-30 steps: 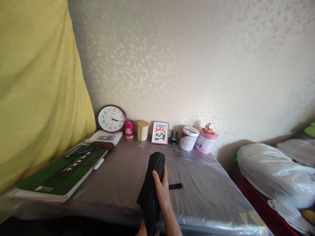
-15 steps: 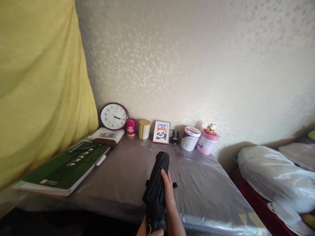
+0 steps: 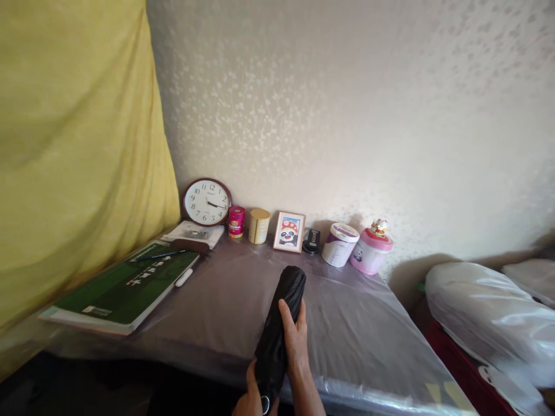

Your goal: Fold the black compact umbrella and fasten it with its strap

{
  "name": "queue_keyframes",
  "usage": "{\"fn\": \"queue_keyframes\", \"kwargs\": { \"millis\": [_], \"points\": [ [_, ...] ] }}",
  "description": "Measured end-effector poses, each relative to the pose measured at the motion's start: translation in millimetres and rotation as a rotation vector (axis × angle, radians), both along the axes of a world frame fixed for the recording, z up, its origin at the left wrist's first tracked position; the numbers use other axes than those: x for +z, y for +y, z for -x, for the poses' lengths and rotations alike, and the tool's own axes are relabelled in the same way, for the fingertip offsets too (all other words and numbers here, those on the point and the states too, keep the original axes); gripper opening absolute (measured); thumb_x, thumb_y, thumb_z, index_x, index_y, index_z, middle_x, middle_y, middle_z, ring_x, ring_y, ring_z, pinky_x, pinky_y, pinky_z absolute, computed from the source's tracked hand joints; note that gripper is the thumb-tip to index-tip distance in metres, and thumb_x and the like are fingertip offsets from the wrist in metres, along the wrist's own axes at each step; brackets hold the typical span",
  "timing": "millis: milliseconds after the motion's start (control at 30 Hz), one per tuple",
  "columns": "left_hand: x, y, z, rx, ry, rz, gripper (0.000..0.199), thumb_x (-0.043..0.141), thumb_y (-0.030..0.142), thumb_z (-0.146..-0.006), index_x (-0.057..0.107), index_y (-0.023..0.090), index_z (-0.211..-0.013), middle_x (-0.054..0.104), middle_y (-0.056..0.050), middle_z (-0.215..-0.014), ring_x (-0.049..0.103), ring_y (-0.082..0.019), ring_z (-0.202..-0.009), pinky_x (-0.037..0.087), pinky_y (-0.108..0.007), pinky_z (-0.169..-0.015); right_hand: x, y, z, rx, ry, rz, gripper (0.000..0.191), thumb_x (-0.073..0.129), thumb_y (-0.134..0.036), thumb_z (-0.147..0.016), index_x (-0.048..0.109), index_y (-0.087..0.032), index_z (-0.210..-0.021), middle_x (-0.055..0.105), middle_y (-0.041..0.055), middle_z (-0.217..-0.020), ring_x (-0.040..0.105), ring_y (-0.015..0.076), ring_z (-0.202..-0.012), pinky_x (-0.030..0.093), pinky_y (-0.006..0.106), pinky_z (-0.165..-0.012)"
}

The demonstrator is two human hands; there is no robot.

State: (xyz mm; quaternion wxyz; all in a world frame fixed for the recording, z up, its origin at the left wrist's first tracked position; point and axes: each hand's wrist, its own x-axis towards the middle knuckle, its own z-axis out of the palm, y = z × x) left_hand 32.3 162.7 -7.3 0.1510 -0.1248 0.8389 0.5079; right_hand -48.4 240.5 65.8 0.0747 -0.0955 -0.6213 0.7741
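Observation:
A folded black umbrella (image 3: 277, 329) is held at a slant over the front edge of the table, its top pointing away and to the right. My right hand (image 3: 295, 338) is closed around its right side, with the thumb lying across the front of the cloth. Low in the view, my left hand (image 3: 251, 396) grips the umbrella's near end, where a round metal ring shows. Part of the left hand is cut off by the lower edge of the picture.
A green book (image 3: 130, 283) with a pen and a white marker (image 3: 184, 277) lies left. Along the wall stand a clock (image 3: 208, 202), tins, a picture frame (image 3: 289, 231) and tubs (image 3: 340, 245). White plastic bags (image 3: 485, 312) sit beyond the table's right side.
The umbrella has turned in my hands and its cloth looks tighter. My right thumb now lies across its front. My left hand has come further into view at the lower end.

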Motion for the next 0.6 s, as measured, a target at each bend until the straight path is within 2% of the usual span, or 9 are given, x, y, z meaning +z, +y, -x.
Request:
{"fn": "queue_keyframes", "kwargs": {
  "millis": [100,167,267,333,400,467,533,600],
  "points": [
    [9.7,-6.1,-3.6,-0.057,0.105,-0.317,0.078,0.056,0.024,-0.069,0.013,0.009,-0.133,0.067,-0.008,-0.086,0.063,-0.018,-0.081,0.042,-0.025,-0.074,0.8,1.9,-1.6,0.059,-0.059,0.082,0.068,0.063,-0.049,-0.068,0.041,-0.024,-0.128,0.065,0.0006,-0.087,0.061,0.0169,-0.068,0.05,0.026,-0.06],
    [18.5,-6.6,-5.9,-0.087,0.091,-0.542,0.075,0.056,0.026,-0.068,0.018,0.014,-0.132,0.064,0.0,-0.072,0.06,-0.014,-0.067,0.043,-0.023,-0.065,1.3,2.9,-2.6,0.109,-0.117,0.158,0.064,0.06,-0.053,-0.069,0.045,-0.024,-0.125,0.065,0.0,-0.082,0.062,0.0171,-0.066,0.05,0.026,-0.058],
    [26.8,-2.3,-8.1,-0.049,-0.061,-0.674,0.076,0.058,0.032,-0.067,0.021,0.015,-0.13,0.053,0.008,-0.053,0.054,-0.012,-0.052,0.039,-0.022,-0.053,0.9,2.6,-2.9,0.138,-0.148,0.197,0.063,0.059,-0.054,-0.069,0.047,-0.022,-0.122,0.065,0.0005,-0.079,0.062,0.0179,-0.065,0.05,0.027,-0.057],
    [24.6,1.4,-8.7,0.011,-0.077,-0.632,0.075,0.058,0.033,-0.067,0.022,0.017,-0.131,0.056,0.007,-0.058,0.056,-0.012,-0.055,0.04,-0.022,-0.055,-0.5,1.9,-2.4,0.13,-0.101,0.152,0.064,0.06,-0.052,-0.069,0.046,-0.021,-0.123,0.065,0.0013,-0.081,0.063,0.0183,-0.067,0.05,0.027,-0.059],
    [17.2,3.4,-8.1,0.063,-0.002,-0.537,0.074,0.055,0.031,-0.068,0.021,0.017,-0.132,0.063,0.001,-0.074,0.061,-0.014,-0.07,0.042,-0.022,-0.064,-2.2,1.1,-2.0,0.105,-0.035,0.071,0.066,0.063,-0.05,-0.068,0.045,-0.021,-0.124,0.066,0.002,-0.085,0.063,0.0191,-0.071,0.05,0.028,-0.062],
    [8.9,2.4,-6.6,0.07,0.082,-0.402,0.076,0.054,0.027,-0.068,0.017,0.01,-0.133,0.066,-0.007,-0.088,0.062,-0.017,-0.084,0.042,-0.023,-0.072,-3.3,-0.2,-2.4,0.074,0.006,-0.007,0.067,0.065,-0.048,-0.066,0.044,-0.022,-0.124,0.066,0.002,-0.087,0.063,0.0195,-0.073,0.05,0.028,-0.063],
    [4.3,-1.4,-4.9,0.032,0.095,-0.219,0.08,0.052,0.025,-0.07,0.011,0.002,-0.134,0.066,-0.014,-0.089,0.063,-0.022,-0.086,0.042,-0.026,-0.072,-3.1,-2.2,-3.6,0.068,0.006,-0.042,0.067,0.067,-0.049,-0.065,0.044,-0.023,-0.122,0.066,0.0014,-0.083,0.063,0.0193,-0.068,0.05,0.027,-0.059],
    [5.8,-6.2,-4.1,-0.016,0.07,-0.09,0.083,0.052,0.026,-0.071,0.005,0.001,-0.135,0.068,-0.014,-0.081,0.065,-0.025,-0.078,0.042,-0.028,-0.067,-2.3,-4.0,-5.0,0.092,-0.024,-0.022,0.067,0.066,-0.05,-0.066,0.044,-0.021,-0.122,0.065,0.0003,-0.073,0.062,0.0186,-0.059,0.049,0.027,-0.051]
  ]
}}
